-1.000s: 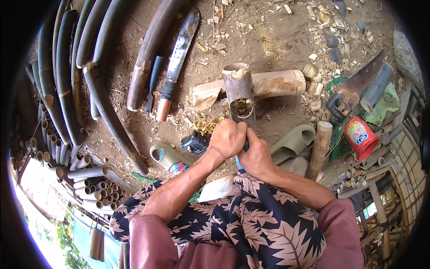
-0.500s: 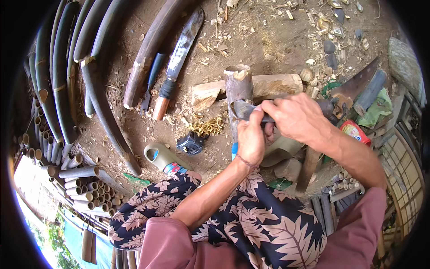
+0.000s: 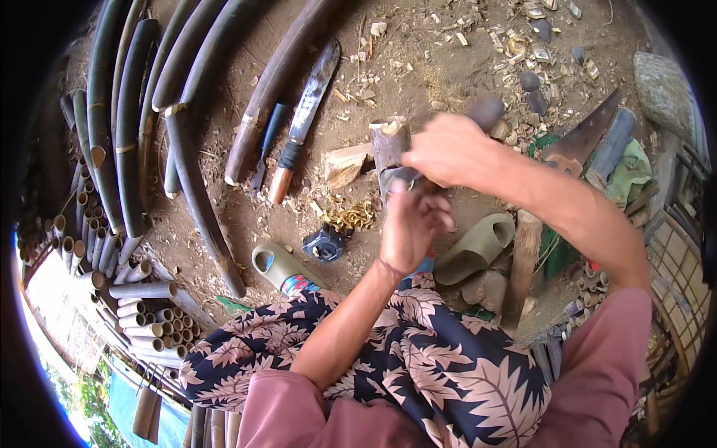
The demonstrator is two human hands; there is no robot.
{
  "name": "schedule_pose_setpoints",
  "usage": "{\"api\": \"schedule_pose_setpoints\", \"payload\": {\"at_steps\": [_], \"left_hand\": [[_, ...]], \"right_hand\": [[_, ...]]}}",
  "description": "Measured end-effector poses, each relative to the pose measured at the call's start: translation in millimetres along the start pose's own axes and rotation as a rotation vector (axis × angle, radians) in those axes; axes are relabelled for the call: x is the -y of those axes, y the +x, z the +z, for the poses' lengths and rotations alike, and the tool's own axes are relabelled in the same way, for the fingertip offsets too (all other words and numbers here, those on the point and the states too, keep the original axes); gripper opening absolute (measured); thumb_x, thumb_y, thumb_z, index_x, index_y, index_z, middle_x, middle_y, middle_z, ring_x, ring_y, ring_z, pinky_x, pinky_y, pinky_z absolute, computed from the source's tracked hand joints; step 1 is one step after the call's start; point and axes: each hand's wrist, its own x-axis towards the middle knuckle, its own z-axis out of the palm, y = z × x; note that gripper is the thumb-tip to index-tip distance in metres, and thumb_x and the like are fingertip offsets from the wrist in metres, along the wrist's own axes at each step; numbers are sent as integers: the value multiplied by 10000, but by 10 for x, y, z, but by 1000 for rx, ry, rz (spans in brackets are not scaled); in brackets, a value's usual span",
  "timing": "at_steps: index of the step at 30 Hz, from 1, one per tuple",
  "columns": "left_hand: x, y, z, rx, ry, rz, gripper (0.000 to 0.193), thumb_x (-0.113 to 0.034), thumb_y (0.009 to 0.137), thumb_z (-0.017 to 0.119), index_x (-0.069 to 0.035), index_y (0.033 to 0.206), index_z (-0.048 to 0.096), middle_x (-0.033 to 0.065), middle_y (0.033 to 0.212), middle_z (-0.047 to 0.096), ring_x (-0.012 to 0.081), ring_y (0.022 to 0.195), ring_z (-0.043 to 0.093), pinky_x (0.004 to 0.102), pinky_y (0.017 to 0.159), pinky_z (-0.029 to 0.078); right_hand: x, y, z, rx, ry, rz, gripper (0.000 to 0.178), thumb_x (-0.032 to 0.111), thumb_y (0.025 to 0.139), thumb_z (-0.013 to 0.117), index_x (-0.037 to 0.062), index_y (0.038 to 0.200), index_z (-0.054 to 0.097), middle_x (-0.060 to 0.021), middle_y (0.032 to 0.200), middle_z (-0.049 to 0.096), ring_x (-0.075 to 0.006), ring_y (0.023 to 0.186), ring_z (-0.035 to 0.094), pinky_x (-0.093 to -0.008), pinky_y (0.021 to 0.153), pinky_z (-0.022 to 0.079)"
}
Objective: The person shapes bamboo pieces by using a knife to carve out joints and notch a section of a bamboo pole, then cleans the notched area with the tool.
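A thick bamboo tube (image 3: 390, 143) stands upright in front of me, with a dark curved edge (image 3: 405, 176) against its notched side. My right hand (image 3: 452, 149) is closed beside the tube, blurred. A dark, rounded handle end (image 3: 487, 113) sticks out beyond it, seemingly part of a tool in its grip; the rest is hidden. Just below, my left hand (image 3: 412, 230) is smeared by motion, its thumb and fingers apart and nothing visible in them. Its thumb is close to the dark edge. A split wooden block (image 3: 346, 166) lies behind the tube.
A long-bladed knife (image 3: 305, 104) and a dark narrow tool (image 3: 270, 143) lie on the ground to the left, beside long bamboo poles (image 3: 202, 190). A black tape measure (image 3: 324, 243) sits near curled shavings (image 3: 351, 215). At right are a saw (image 3: 582, 134) and a stone (image 3: 663, 89).
My right hand has moved up and slightly left, swinging the dark handle end upward. My left hand has come off the tool and opened. The view has shifted slightly.
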Motion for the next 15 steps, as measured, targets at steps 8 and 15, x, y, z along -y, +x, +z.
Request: {"api": "schedule_pose_setpoints", "payload": {"at_steps": [8,15], "left_hand": [[553,-538,29,76,1255,197,807,-327,824,730,91,1393,340,298,1288,512,366,1216,538,425,1039,426],[-330,-675,399,4,1567,104,552,-278,731,684,79,1135,568,314,853,669,478,789,673,492,726,561]], "right_hand": [[674,-977,1020,-489,1615,538,541,491,1018,422,7,1055,661,-110,851,731,-197,803,686,-372,756,512],[879,-1367,488,-813,276,406,479,156,782,739,38,1224,597,-109,945,648,-313,915,635,-422,915,476]]}}
